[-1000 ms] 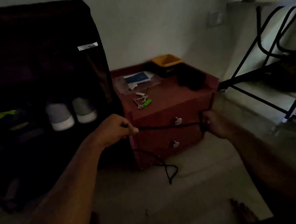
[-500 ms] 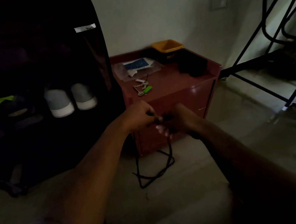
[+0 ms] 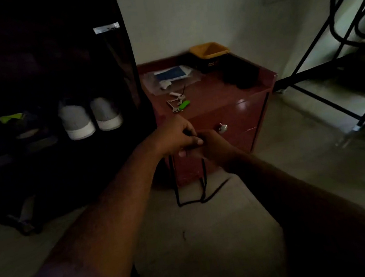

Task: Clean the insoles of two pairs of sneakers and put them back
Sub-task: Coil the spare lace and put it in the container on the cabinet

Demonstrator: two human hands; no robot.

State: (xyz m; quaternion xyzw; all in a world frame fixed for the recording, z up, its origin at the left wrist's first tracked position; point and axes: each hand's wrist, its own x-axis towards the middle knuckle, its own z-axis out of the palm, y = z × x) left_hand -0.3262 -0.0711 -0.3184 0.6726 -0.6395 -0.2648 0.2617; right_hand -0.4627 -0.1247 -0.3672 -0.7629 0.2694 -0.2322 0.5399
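I see the left hand [image 3: 177,136] and right hand [image 3: 212,144] touching in front of the red cabinet [image 3: 231,113], both pinching a black shoelace [image 3: 203,182]. Its strands hang straight down, the loops trailing on the floor [image 3: 190,242] towards the right.

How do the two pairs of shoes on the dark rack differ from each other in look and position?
The grey sneakers are light, with white soles, and stand nearest the red cabinet; the dark shoes have neon yellow-green accents and sit further left. The grey sneakers show clearly, toes forward, side by side; the dark shoes almost vanish in the shadow, so their shape is hard to tell. Both pairs rest on the same shelf of the rack.
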